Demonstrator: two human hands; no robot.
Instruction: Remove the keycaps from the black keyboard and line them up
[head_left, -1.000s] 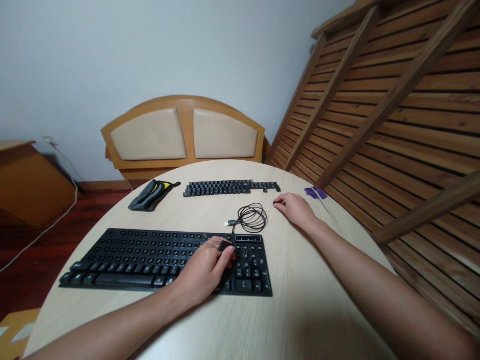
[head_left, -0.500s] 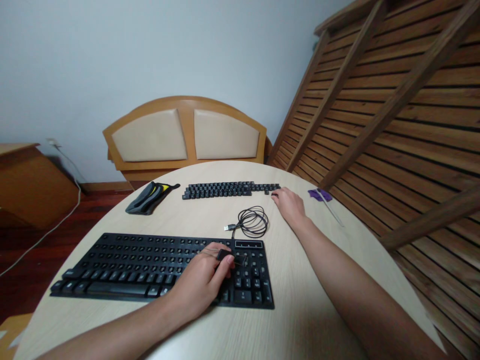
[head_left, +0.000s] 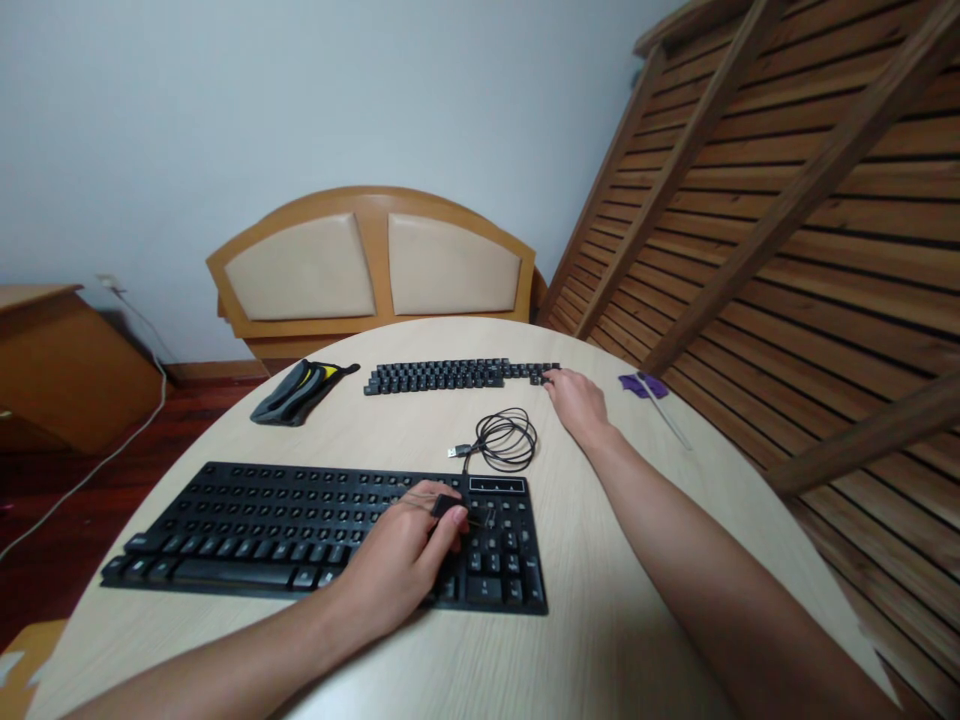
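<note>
My left hand is closed round a keycap puller with a black handle and thin wire loops. It rests over the right part of a black keyboard, whose upper rows are stripped of keycaps; the lower rows and number pad still carry theirs. Farther back, my right hand pinches a small black keycap at the right end of the loose keycaps, which stand in neat rows on the table. My fingertips partly cover that keycap.
A coiled black USB cable lies behind the keyboard. A grey, black and yellow fabric item sits at the left of the round table. At the right, a thin pale stick lies across a purple cloth.
My right hand has moved the keycap slightly away from me and left, up against the loose keycaps. My left hand stays in place with the puller.
</note>
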